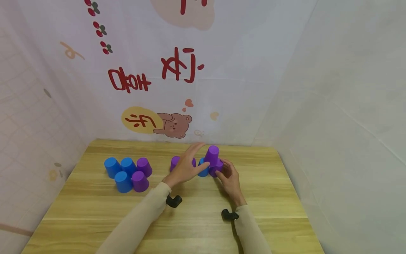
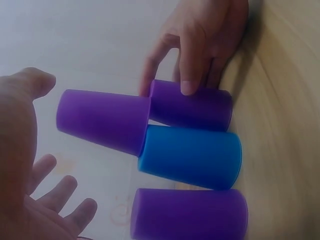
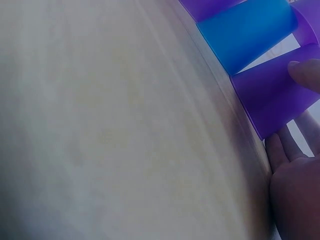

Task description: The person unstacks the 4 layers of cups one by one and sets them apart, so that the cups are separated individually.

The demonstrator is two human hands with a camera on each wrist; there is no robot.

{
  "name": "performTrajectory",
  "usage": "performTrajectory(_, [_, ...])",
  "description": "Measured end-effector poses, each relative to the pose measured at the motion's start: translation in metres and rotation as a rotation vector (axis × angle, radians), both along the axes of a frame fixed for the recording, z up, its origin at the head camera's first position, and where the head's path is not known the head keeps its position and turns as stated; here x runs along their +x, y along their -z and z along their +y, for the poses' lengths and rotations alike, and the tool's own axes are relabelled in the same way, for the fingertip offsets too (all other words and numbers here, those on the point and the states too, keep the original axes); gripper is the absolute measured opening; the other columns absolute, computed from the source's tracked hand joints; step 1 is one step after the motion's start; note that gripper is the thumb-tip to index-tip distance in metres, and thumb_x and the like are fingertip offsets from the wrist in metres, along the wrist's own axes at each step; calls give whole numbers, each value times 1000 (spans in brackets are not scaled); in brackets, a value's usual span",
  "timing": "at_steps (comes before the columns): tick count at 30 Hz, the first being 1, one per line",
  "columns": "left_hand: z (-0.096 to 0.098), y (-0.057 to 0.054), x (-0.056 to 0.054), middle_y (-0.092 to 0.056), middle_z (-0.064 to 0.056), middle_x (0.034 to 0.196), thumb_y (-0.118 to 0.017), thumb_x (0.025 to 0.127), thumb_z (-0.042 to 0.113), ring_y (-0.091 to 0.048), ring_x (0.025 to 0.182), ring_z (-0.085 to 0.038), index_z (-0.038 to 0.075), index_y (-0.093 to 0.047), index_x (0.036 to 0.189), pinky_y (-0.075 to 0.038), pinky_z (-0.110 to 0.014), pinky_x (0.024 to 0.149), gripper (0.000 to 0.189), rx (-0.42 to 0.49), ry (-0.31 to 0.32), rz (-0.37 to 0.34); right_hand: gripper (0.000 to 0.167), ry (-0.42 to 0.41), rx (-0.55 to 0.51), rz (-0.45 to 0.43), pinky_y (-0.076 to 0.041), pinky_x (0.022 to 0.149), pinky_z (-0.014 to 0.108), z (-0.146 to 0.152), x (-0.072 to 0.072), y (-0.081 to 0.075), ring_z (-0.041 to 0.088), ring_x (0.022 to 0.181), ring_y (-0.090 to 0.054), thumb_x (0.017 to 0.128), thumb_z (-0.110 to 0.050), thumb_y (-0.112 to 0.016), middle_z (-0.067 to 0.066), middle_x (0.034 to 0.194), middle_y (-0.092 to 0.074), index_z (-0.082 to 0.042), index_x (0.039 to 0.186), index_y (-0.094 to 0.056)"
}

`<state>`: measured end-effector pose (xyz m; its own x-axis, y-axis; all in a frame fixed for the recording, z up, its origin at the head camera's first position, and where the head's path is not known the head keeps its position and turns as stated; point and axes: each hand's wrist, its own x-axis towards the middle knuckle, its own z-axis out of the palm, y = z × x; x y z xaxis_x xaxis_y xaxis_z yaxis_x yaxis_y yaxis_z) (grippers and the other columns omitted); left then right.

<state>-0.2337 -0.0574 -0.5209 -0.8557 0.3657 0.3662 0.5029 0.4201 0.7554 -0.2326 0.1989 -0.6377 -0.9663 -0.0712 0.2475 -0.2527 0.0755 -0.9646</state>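
Note:
An upside-down purple cup (image 1: 211,155) sits on top of a blue cup (image 2: 192,157) and a lower purple cup (image 2: 192,107), bridging the two. My right hand (image 1: 231,180) holds that lower purple cup, with the thumb on one side and fingers on the other. Beside the top cup is my left hand (image 1: 185,167), its fingers spread and a gap between them and the cup in the left wrist view. Another purple cup (image 1: 175,162) stands to the left in the same row, partly behind the left hand. A further bit of purple shows past that hand.
On the table's left side stands a cluster of upside-down cups, blue ones (image 1: 123,182) and purple ones (image 1: 140,181). A printed cloth (image 1: 234,106) hangs behind the wooden table (image 1: 190,225), and a pale wall (image 1: 349,141) rises at the right.

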Motion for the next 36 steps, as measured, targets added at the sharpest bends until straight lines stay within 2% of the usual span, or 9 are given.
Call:
performTrajectory(9, [9,3,-5,-45,-8,180,-79,106,36,-43,169,-35,20,-45,172,-39,-64,138,76,13,11,-38,58,13,0,3,-58,119,25,-1,1,1,34,144,-67,104,7,-74,26,154,-68,-6,158,-58])
performTrajectory(17, [16,5,-9,-47,-9,179,-77,108,37,-43,169,-34,20,-46,172,-38,-64,139,73,11,11,-42,57,9,-7,-6,-57,119,24,0,-1,0,42,147,-65,104,8,-73,23,154,-68,-9,156,-59])
performTrajectory(23, [24,2,-11,-48,-6,178,-78,108,35,-45,168,-31,22,-50,169,-39,-61,139,69,20,15,-63,57,14,-6,-13,-59,119,26,0,-1,-1,35,144,-67,104,8,-74,24,154,-68,-9,157,-59])
performTrajectory(30, [34,1,-16,-57,-9,170,-79,106,26,-54,160,-33,18,-58,161,-48,-62,132,59,52,26,-41,59,11,-4,-13,-59,118,29,1,-3,-2,29,142,-69,103,7,-75,26,154,-67,-7,158,-58])
performTrajectory(36, [38,4,-20,-63,-16,162,-77,107,18,-63,150,-34,15,-60,157,-58,-59,122,53,98,43,-47,58,9,-9,-14,-59,119,27,2,-4,-2,28,142,-69,103,8,-74,25,154,-68,-8,156,-59])
